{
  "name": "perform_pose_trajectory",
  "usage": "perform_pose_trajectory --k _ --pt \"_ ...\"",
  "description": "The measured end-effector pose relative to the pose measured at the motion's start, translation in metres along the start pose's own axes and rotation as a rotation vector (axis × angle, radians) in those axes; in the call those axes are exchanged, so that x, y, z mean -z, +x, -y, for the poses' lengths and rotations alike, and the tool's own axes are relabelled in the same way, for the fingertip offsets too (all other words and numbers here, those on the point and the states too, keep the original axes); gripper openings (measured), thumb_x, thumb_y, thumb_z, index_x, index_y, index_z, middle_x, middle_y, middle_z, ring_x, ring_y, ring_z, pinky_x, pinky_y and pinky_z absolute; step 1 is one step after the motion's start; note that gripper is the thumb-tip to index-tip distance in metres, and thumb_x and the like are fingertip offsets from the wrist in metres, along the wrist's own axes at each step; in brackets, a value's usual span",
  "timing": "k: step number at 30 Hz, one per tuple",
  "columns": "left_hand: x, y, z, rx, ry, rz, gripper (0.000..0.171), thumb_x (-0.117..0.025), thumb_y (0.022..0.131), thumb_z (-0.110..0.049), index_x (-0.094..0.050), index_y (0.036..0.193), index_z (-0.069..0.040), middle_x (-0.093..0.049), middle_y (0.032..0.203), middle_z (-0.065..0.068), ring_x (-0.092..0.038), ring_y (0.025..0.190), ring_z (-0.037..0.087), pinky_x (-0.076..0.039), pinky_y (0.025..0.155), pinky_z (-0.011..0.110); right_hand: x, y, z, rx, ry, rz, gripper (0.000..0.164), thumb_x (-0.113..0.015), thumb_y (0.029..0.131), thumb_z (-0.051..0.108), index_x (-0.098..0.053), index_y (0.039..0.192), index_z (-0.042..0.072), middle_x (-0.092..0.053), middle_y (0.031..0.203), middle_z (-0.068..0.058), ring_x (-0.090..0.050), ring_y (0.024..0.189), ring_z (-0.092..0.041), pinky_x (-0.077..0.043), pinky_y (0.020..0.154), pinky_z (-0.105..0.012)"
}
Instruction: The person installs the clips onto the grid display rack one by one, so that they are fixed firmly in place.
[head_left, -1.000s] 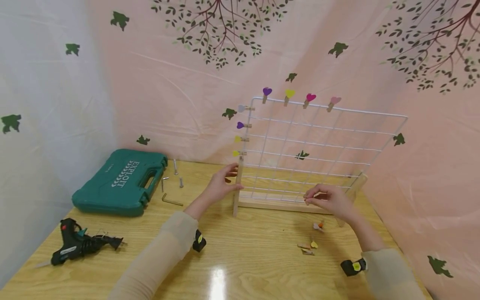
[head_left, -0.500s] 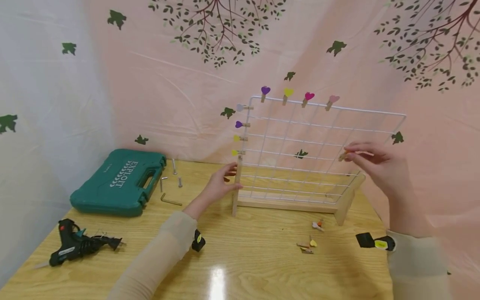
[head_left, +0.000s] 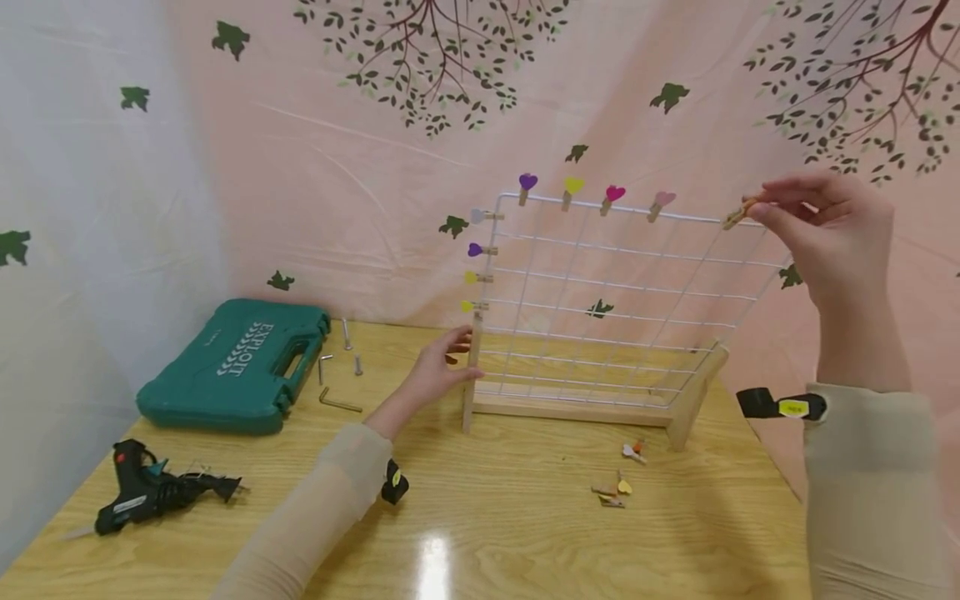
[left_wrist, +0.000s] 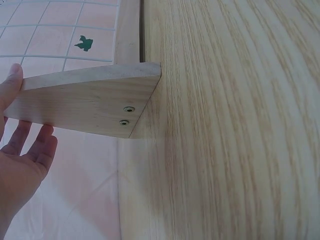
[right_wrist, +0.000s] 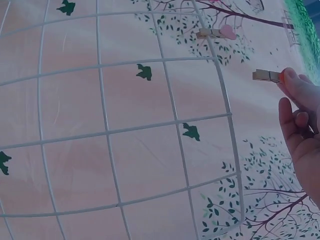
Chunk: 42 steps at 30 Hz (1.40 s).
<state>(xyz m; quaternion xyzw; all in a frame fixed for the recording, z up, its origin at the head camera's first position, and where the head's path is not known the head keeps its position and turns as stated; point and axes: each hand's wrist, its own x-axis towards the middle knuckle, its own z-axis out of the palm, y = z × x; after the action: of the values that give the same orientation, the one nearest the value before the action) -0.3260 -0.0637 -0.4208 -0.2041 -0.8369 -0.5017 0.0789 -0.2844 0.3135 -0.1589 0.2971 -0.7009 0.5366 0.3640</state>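
A white wire grid (head_left: 615, 292) stands in a wooden base (head_left: 570, 410). My left hand (head_left: 435, 367) holds the base's left side board (left_wrist: 85, 102), thumb on its edge and fingers on the far side. Between thumb and fingers, my right hand (head_left: 843, 233) pinches a small wooden clothespin (right_wrist: 266, 76) with an orange decoration mostly covered by the thumb. In the right wrist view that clothespin is apart from the grid's top wire. Heart clothespins, including a pink one (head_left: 663, 203), sit along the top wire, and others, including a purple one (head_left: 477, 250), down the left side.
Several loose clothespins (head_left: 611, 492) lie on the table (head_left: 480, 517) before the stand. At left are a green tool case (head_left: 240, 367), a black glue gun (head_left: 142, 496), a hex key (head_left: 339, 402) and some bolts (head_left: 357, 365). A printed pink cloth (head_left: 360, 183) hangs behind.
My right hand has risen from the grid's lower part to its upper right corner, carrying the clothespin. The left hand keeps its place on the side board.
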Motion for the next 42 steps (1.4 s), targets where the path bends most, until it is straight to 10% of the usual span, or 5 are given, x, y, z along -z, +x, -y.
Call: perform_pose_trajectory --k 23,33,42 --pt "0.002 -0.001 -0.002 0.011 -0.011 0.005 0.071 -0.072 0.074 -0.023 -0.036 0.135 -0.014 -0.049 0.126 0.006 -0.051 0.112 0.022 -0.044 0.088 0.038 -0.012 0.017 -0.014 -0.196 -0.348 0.135 0.024 -0.071 0.073 0.007 -0.064 0.096 0.003 -0.065 0.078 0.017 -0.059 0.07 -0.002 -0.043 0.062 -0.006" --pt "0.002 0.0 0.001 -0.014 -0.014 -0.007 0.071 -0.073 0.074 -0.019 -0.037 0.135 -0.012 -0.05 0.125 0.007 -0.051 0.11 0.024 -0.045 0.087 0.039 -0.019 0.011 -0.004 -0.108 -0.434 0.123 0.028 -0.07 0.076 0.011 -0.066 0.104 0.007 -0.058 0.083 0.013 -0.042 0.078 -0.007 -0.039 0.069 -0.009" --pt "0.001 0.0 0.0 -0.012 -0.018 0.001 0.072 -0.072 0.074 -0.025 -0.036 0.135 -0.013 -0.049 0.126 0.008 -0.051 0.112 0.026 -0.045 0.087 0.038 -0.033 -0.04 0.001 0.034 -0.313 0.196 0.032 -0.067 0.074 -0.007 -0.062 0.105 -0.004 -0.058 0.088 0.004 -0.044 0.075 -0.009 -0.039 0.061 -0.01"
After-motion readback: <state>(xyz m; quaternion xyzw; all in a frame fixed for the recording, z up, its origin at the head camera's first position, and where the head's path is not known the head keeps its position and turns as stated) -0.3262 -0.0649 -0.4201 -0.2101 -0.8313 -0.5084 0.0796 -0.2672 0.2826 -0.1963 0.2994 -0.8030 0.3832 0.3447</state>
